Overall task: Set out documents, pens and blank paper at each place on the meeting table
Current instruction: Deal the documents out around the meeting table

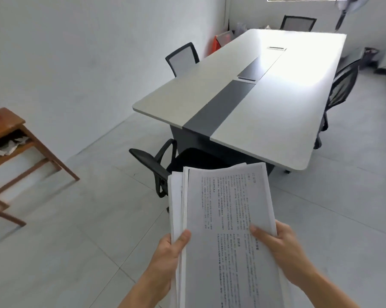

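Note:
A thick stack of papers [223,207] fills the lower middle of the head view, its top sheet printed with dense text. My left hand [172,245] grips the stack's left edge, thumb on top. My right hand [278,243] grips its right edge, thumb on the top sheet. Ahead stands the long white meeting table [283,107] with a dark grey strip down its middle; nothing lies on its top. No pens are in view.
Black mesh chairs stand around the table: one at the near end [163,165], one on the left side [183,57], one on the right [341,90], one at the far end [297,22]. A wooden side table [11,138] stands at left by the wall. Tiled floor lies between.

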Motion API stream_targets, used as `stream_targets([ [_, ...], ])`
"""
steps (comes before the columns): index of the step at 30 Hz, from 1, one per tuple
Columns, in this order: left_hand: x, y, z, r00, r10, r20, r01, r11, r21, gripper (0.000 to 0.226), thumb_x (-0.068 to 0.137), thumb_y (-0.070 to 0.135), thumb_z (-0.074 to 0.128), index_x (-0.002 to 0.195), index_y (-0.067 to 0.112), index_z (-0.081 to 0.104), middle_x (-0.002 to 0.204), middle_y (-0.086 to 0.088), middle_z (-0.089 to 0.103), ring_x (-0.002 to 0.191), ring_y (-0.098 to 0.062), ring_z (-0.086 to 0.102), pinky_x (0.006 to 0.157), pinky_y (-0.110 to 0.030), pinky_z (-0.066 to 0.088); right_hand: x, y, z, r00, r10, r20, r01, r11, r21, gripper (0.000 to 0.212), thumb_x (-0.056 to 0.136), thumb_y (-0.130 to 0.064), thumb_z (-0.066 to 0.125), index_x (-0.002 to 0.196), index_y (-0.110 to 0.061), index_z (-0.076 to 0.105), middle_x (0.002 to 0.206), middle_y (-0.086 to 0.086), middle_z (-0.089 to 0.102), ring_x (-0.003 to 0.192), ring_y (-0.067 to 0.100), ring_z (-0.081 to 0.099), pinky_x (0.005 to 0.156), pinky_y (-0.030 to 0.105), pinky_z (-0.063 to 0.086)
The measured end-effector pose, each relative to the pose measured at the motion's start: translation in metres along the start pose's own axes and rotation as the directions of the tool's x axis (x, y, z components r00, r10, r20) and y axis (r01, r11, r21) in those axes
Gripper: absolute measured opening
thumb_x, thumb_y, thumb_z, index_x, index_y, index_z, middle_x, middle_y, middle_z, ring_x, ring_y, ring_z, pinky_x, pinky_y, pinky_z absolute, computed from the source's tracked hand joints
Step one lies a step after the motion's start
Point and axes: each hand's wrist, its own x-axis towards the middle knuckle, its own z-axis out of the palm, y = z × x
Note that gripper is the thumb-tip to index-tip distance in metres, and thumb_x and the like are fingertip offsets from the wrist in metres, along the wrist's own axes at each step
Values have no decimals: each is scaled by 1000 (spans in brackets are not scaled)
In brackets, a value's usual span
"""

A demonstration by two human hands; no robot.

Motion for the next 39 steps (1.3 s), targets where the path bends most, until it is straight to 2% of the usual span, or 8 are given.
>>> stream_targets([
  [5,68,37,11,997,-29,78,29,1000,-5,30,94,24,53,109,3,67,99,-16,76,91,-31,73,78,-41,59,58,-5,-8,979,-5,-202,13,999,37,16,84,-9,70,99,-5,66,83,12,77,70,31,74,54,37,60],
  [10,149,88,18,993,-32,117,39,998,-55,44,80,31,63,113,1,63,102,-18,74,93,-35,72,87,-48,55,136,-25,-11,901,-25,-432,66,995,80,14,83,-9,73,90,0,66,77,16,75,56,18,71,48,26,56],
  [13,191,120,25,990,-26,138,34,998,-58,29,84,28,63,103,6,62,91,-13,77,81,-29,74,80,-44,57,177,-49,-11,896,-12,-444,66,992,106,15,84,-11,72,84,3,68,76,18,75,56,21,71,49,28,57],
  [17,242,158,32,982,-52,183,64,996,-62,51,79,38,68,116,5,57,102,-15,75,93,-34,72,89,-51,55,218,-75,-21,881,-5,-474,77,988,133,17,88,-13,67,86,4,68,73,16,76,56,23,71,49,31,59],
  [22,296,192,53,966,-62,252,76,996,-44,34,87,30,61,111,5,61,98,-17,75,88,-35,73,80,-47,58,269,-94,-39,877,26,-479,70,981,180,22,92,-15,61,89,5,68,74,15,76,57,24,72,50,31,60],
  [25,326,207,70,964,-44,261,60,997,-55,39,87,29,60,115,3,64,107,-21,73,97,-39,70,88,-51,54,310,-102,-55,884,10,-468,64,988,141,23,94,-15,59,88,4,69,74,13,76,58,21,73,49,27,58],
  [34,423,254,114,999,-31,-9,30,988,-150,41,88,28,59,119,1,63,114,-22,70,106,-39,67,100,-55,46,523,-120,-124,901,24,-434,-61,996,-70,24,99,-17,54,83,-2,65,77,14,69,61,28,64,58,29,53],
  [39,448,258,123,972,-58,-228,7,975,-220,28,91,20,56,111,2,66,103,-18,74,94,-33,71,87,-43,53,665,-127,-148,895,77,-440,-177,965,-192,25,95,-18,55,90,4,67,78,14,64,70,25,56,68,36,48],
])
